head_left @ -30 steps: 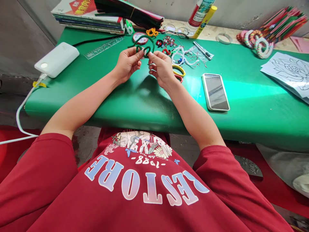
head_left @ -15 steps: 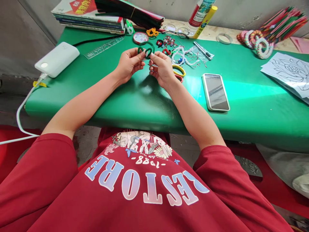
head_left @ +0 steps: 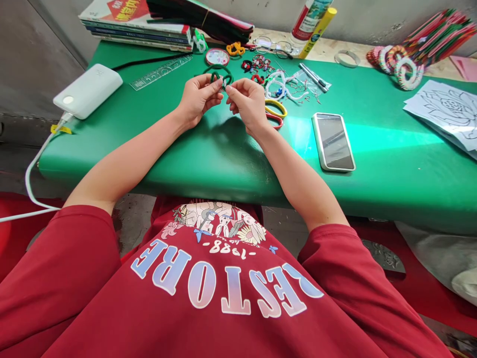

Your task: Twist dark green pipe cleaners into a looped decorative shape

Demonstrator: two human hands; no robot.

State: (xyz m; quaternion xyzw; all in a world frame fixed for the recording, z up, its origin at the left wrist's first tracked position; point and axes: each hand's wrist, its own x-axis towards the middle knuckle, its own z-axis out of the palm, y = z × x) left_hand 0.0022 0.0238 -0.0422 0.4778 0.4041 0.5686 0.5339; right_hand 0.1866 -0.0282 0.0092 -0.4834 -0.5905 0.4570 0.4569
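Note:
A dark green pipe cleaner (head_left: 222, 69), bent into loops, is pinched between my two hands above the green tabletop. My left hand (head_left: 201, 98) grips its left side between thumb and forefinger, the other fingers curled. On the other side my right hand (head_left: 248, 103) pinches it with thumb and fingertips close to the left thumb. Part of the looped shape is hidden behind the fingers. Scissors with yellow and red handles (head_left: 276, 107) lie just right of my right hand, their blades hidden by it.
Beyond my hands lie a roll of tape (head_left: 217, 56), an orange pipe-cleaner shape (head_left: 235, 48) and white pipe-cleaner pieces (head_left: 278, 82). A phone (head_left: 334, 142) lies to the right, a white power bank (head_left: 88, 91) with cable to the left. Books (head_left: 137, 30) are stacked at the back.
My right hand has shifted slightly left, closer to my left hand. The green loops have changed shape and moved a little left, and more of the scissor handles shows.

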